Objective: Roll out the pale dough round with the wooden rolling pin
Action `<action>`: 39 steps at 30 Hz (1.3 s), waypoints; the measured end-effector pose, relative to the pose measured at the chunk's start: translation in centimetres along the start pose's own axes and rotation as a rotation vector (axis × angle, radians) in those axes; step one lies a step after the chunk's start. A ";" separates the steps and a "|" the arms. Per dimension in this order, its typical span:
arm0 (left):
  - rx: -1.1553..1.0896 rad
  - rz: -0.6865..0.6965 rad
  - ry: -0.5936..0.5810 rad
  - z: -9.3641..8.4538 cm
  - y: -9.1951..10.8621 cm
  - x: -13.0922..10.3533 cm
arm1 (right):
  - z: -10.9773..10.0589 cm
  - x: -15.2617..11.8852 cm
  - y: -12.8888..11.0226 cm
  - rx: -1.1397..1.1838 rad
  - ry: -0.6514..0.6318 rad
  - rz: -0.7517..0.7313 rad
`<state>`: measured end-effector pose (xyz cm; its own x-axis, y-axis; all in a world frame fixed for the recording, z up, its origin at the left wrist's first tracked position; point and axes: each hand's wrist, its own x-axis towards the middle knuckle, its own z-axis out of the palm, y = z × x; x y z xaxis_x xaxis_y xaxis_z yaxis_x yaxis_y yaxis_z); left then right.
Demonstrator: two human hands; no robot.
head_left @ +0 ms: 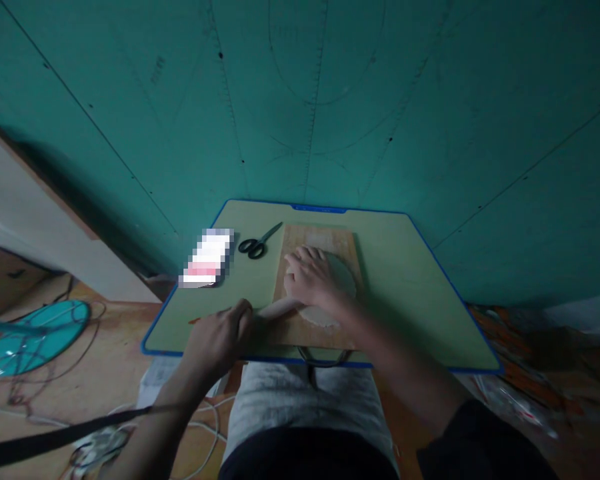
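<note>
White, thin, roundish sheet of dough (pixel 344 283): found spread on a rectangular light-wood board (pixel 293 237), directly beneath the bare right hand (pixel 310 273). Laid the fingers of that hand, bent and close together, across the left part of the dough; could not tell whether gripping or merely pressing. Closed the bare left hand (pixel 225 333) around the outer end of a pale, smooth, slender rod (pixel 280 308), slanted in over the near left part of the board.

Saw black-handled metal scissors (pixel 260 243) just left of the board, pointed at its far left corner, and a bright rectangular slab (pixel 207 260) farther left of it. Noted a pale green, blue-rimmed tabletop (pixel 405 287) under the board and a teal wall (pixel 300 133) beyond it. Blocked the board's near right corner with the right forearm (pixel 395 340).

Lost sight of the rod's inner end and much of the dough under the right hand. Could make out little of the slab, pixelated over, or of a tiny orange thing (pixel 195 321) left of the board.
</note>
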<state>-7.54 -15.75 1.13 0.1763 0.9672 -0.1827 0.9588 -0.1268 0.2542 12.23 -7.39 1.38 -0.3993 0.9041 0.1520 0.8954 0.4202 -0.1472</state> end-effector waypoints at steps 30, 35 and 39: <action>0.234 0.184 0.542 5.1 3.9 -0.7 | 0.2 -14.5 1.5 0.020 0.195 -0.040; 0.231 0.148 0.433 3.3 5.7 3.7 | 1.4 -15.9 2.5 0.032 0.288 0.021; 0.258 0.154 0.416 2.2 7.2 6.5 | 2.3 -15.6 3.6 0.047 0.330 0.103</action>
<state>1.01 -10.85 -0.30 0.2661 0.9322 0.2451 0.9618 -0.2737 -0.0034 21.24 -19.78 -3.77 -0.2154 0.8716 0.4404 0.9145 0.3382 -0.2221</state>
